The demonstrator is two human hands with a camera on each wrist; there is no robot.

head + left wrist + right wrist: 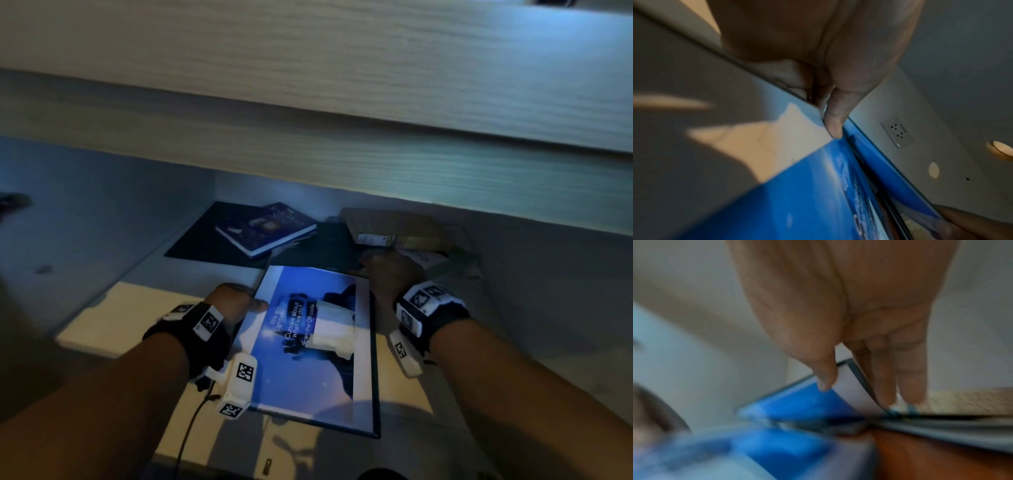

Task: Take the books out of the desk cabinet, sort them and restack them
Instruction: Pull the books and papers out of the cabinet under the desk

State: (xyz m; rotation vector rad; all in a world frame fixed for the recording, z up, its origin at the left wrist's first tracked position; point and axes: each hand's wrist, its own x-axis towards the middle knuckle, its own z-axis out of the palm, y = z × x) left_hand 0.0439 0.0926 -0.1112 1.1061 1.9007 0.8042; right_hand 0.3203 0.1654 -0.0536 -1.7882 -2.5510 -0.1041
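Observation:
A large thin blue book (308, 346) with white text on its cover lies in front of me under the desk. My left hand (236, 301) grips its left edge, thumb on the cover (835, 128). My right hand (390, 274) grips its far right corner, thumb on top and fingers (888, 386) underneath. A white paper (330, 329) lies on the cover. Farther back, a dark blue hardcover (265, 228) rests on a flat black book (205, 236). Brownish books (394, 226) lie in a loose pile at the back right.
The wood-grain desk edge (342, 102) overhangs the space above the books. A grey floor or shelf surface (85, 222) spreads to the left. In the left wrist view a wall socket (898, 131) sits on the pale wall. A black cable (191, 431) hangs from my left wrist.

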